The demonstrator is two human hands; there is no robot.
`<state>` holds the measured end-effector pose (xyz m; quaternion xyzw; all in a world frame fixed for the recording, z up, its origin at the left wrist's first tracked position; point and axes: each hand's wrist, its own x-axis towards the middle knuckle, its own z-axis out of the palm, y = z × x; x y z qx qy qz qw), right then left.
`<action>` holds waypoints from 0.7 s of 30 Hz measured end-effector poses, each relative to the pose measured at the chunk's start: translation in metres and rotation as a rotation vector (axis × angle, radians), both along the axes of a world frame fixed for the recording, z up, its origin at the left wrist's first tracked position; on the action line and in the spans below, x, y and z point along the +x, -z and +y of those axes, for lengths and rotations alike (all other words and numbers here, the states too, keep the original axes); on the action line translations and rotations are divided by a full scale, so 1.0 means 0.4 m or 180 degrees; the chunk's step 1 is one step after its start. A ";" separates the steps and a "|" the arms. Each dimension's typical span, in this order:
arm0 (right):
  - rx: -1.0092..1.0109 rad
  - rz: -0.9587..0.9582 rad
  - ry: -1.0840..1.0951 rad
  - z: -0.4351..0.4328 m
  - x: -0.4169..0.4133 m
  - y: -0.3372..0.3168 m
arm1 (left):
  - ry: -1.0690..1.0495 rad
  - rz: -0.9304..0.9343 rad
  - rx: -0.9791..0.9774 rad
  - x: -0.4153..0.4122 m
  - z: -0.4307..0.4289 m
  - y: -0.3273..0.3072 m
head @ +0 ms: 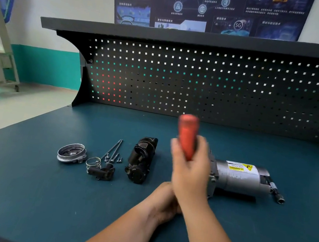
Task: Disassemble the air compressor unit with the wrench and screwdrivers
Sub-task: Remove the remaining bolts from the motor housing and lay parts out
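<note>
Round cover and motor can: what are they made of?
Round cover: looks like bare cast metal, maybe aluminium; dull silver, bright rim. Motor can: likely sheet metal, matte grey, scuffed patches.

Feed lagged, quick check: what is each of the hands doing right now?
Left hand: mostly hidden under the other wrist, cannot be told.
Right hand: closed around the red screwdriver handle.

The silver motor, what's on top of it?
A white and yellow warning label sits on top of the silver motor. Its left end is covered by the right hand gripping the red handle, so that part is hidden.
</note>
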<state>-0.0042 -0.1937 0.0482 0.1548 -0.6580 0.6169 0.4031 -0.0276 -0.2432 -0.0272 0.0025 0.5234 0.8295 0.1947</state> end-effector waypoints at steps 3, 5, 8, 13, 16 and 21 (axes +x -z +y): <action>-0.2176 -0.0129 -0.0002 0.086 0.007 0.003 | 0.0046 -0.0059 0.0075 0.007 0.009 -0.016; -0.3523 -0.0361 -0.0202 0.151 0.007 0.023 | 0.0023 -0.0107 0.0025 0.005 0.008 -0.021; -0.4363 -0.1015 -0.0353 0.196 0.010 0.050 | 0.0035 -0.0091 -0.0219 0.009 0.003 -0.020; -0.3504 -0.0349 -0.0139 0.142 0.018 0.001 | 0.0169 -0.0210 -0.0109 0.010 0.001 -0.021; -0.2277 -0.0057 0.0013 0.073 0.022 -0.023 | 0.0290 -0.0266 -0.0036 0.012 -0.006 -0.024; 0.0667 -0.0084 0.0067 -0.014 -0.007 -0.016 | 0.0475 -0.0212 0.0056 0.012 -0.017 -0.022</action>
